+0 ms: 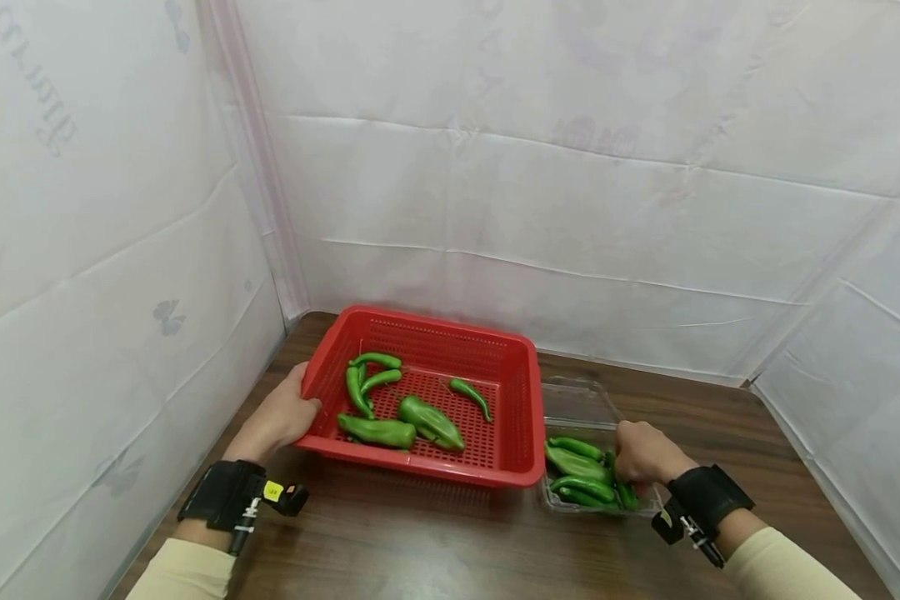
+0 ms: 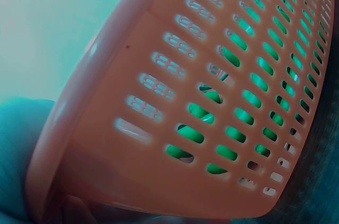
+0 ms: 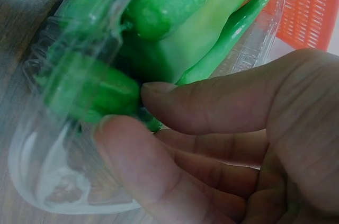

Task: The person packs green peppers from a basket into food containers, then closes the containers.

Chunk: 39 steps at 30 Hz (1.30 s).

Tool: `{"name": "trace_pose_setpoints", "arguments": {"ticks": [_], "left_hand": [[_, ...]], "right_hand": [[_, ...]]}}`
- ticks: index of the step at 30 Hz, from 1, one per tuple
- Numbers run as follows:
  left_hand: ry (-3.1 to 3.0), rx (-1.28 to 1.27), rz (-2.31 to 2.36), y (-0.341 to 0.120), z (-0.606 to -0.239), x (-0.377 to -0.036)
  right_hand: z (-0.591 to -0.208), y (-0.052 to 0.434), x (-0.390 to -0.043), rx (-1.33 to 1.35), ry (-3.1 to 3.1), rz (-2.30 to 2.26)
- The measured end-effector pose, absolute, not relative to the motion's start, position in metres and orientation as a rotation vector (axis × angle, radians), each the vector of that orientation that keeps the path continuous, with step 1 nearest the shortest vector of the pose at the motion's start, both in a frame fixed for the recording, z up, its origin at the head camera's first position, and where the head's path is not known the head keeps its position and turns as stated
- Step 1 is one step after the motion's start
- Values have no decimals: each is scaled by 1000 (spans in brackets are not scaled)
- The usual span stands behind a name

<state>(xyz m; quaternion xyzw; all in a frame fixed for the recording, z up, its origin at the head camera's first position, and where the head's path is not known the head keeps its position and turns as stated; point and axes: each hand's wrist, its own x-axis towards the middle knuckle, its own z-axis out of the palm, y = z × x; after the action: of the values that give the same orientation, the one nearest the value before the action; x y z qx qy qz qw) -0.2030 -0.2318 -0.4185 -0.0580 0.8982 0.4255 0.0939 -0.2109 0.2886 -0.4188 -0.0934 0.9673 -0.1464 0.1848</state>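
Note:
A red perforated plastic basket [image 1: 537,417] stands in the head view, its left rim gripped by my left hand [image 1: 281,414]. The thumb lies on the inner side of that rim. Several green peppers lie in the basket, among them a broad one [image 1: 429,421] and a slim curved one [image 1: 471,398]. My right hand [image 1: 651,454] reaches into a clear plastic box [image 3: 39,192] of green peppers to the basket's right. In the right wrist view its thumb and forefinger pinch the end of a green pepper [image 3: 90,89]. Beside it lie a pale broad pepper [image 3: 196,38] and a darker one [image 3: 169,4].
Behind the box its clear lid [image 1: 573,404] stands folded back. Both containers are on a dark wooden table [image 1: 420,550]. White sheeting [image 1: 495,208] walls the table in at the back and both sides, close behind the basket.

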Motion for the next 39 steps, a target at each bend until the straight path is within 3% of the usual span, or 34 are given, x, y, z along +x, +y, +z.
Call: {"name": "trace_pose_setpoints", "arguments": {"ticks": [7, 16, 28, 35, 39], "left_hand": [[2666, -184, 1256, -234, -417, -201], [2664, -211, 1242, -234, -416, -201], [2664, -227, 1235, -229, -413, -199], [2688, -218, 1213, -228, -411, -198], [2684, -218, 1230, -227, -412, -198]], "right_hand": [[-410, 285, -217, -281, 2704, -423], [-372, 257, -243, -399, 2724, -398], [-330, 158, -271, -738, 2791, -278], [-339, 95, -277, -1147, 2549, -193], [-353, 62, -273, -1251, 2305, -205]]}}
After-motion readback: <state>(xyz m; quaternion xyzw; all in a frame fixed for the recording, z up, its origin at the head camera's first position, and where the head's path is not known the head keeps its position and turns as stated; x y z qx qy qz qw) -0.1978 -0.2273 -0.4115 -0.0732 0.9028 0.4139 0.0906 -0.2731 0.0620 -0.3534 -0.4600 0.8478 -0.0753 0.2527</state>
